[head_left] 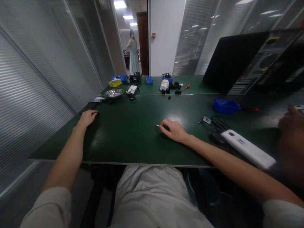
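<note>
My right hand (pixel 174 130) rests low over the green table (pixel 128 133), its thumb and fingers pinched on a thin pale stick-like piece (pixel 157 125). Only the tip of that piece shows; the rest is hidden in the fingers. Near the table's left edge lies my left hand (pixel 88 117), fingers stretched toward the right, with nothing visible in them. Right behind it is a dark flat object (pixel 88 107); whether the hand touches it, I cannot tell. A metal dish (pixel 114 93) with small shiny parts stands farther back.
Blue bin (pixel 226 105), white power strip (pixel 248 148), cables and dark mouse-like object (pixel 218 138) lie right. Another person's blurred hand (pixel 291 139) is at the right edge. Screwdriver (pixel 187 87), black parts and small bins line the back. A computer case (pixel 251 63) stands back right.
</note>
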A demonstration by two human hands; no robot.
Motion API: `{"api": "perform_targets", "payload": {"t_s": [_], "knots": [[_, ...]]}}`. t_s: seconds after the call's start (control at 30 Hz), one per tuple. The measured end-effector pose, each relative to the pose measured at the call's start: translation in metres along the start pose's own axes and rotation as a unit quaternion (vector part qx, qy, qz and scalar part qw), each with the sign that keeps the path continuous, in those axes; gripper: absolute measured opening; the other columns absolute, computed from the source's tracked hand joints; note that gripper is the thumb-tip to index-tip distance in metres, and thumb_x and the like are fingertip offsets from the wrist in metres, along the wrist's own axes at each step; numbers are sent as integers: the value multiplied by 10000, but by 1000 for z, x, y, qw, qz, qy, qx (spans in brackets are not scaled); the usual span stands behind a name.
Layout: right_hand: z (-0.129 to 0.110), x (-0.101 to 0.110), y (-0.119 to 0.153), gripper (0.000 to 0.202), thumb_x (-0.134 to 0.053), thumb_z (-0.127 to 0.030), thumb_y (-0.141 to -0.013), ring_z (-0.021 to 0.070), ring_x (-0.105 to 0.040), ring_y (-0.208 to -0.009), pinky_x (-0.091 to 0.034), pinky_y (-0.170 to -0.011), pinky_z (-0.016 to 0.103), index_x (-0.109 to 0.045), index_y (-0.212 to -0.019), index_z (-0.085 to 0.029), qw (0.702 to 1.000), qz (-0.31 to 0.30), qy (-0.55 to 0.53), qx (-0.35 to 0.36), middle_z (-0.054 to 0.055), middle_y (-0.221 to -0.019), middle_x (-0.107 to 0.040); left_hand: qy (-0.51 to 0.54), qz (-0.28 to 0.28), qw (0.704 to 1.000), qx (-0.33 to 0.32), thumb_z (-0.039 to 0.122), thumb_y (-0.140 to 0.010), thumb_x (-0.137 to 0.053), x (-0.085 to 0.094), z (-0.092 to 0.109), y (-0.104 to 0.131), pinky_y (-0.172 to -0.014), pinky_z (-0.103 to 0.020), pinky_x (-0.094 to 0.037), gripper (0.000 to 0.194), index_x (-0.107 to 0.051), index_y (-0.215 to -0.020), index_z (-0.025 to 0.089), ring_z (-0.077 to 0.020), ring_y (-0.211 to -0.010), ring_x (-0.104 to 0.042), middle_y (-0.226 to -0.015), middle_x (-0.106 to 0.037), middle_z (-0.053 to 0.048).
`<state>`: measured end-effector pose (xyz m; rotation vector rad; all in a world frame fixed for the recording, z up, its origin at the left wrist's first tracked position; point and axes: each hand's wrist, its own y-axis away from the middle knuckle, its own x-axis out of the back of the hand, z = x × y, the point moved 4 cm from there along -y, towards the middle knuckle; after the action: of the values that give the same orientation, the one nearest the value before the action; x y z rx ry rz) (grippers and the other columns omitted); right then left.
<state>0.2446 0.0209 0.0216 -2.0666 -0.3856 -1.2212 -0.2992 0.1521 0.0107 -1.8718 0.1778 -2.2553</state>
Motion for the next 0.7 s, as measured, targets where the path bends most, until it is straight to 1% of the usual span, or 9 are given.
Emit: {"api": "perform_targets", "payload": {"t_s": [0.1,0.17,0.23,0.37,0.5,0.7], "knots": [[1,-1,0,244,-462,-387,-1053,157,-591,-768,-384,-694,288,-617,-1006,-204,1000,1,-2,5,50,-961,-686,33,22,998,44,250,-924,-631,4,-4,1,-988,-336,-470,353,-750,-1229,117,-264,-1057,-647,-1144,-742,-104],[2,-2,0,239,-474,-388,-1049,157,-586,-754,-378,-682,290,-618,-997,-204,1000,2,-4,7,50,-947,-686,55,45,995,76,229,-914,-676,7,-11,3,-934,-296,-475,344,-743,-1231,113,-215,-958,-643,-1055,-754,-70],[3,-3,0,240,-480,-392,-1047,156,-583,-743,-373,-673,291,-617,-987,-205,1000,5,-5,9,47,-929,-682,64,59,992,92,205,-905,-705,9,-15,6,-902,-269,-464,341,-735,-1227,94,-178,-891,-612,-969,-748,-37],[2,-3,0,237,-477,-393,-1052,156,-592,-754,-380,-677,290,-613,-995,-208,1000,4,-10,13,42,-929,-677,69,74,990,95,161,-912,-704,12,-17,9,-904,-251,-435,301,-737,-1197,71,-158,-903,-566,-945,-714,-18],[0,-2,0,236,-477,-389,-1052,154,-593,-753,-385,-678,289,-616,-997,-207,1000,3,-10,13,44,-940,-679,78,93,988,94,124,-910,-703,13,-16,10,-934,-256,-413,271,-746,-1172,72,-158,-936,-546,-971,-687,-23],[0,-2,0,241,-477,-388,-1052,152,-588,-746,-381,-675,287,-616,-990,-201,1000,4,-6,16,43,-934,-676,91,119,985,87,67,-902,-691,14,-12,12,-961,-258,-399,227,-751,-1120,50,-161,-951,-540,-917,-659,-21]]}}
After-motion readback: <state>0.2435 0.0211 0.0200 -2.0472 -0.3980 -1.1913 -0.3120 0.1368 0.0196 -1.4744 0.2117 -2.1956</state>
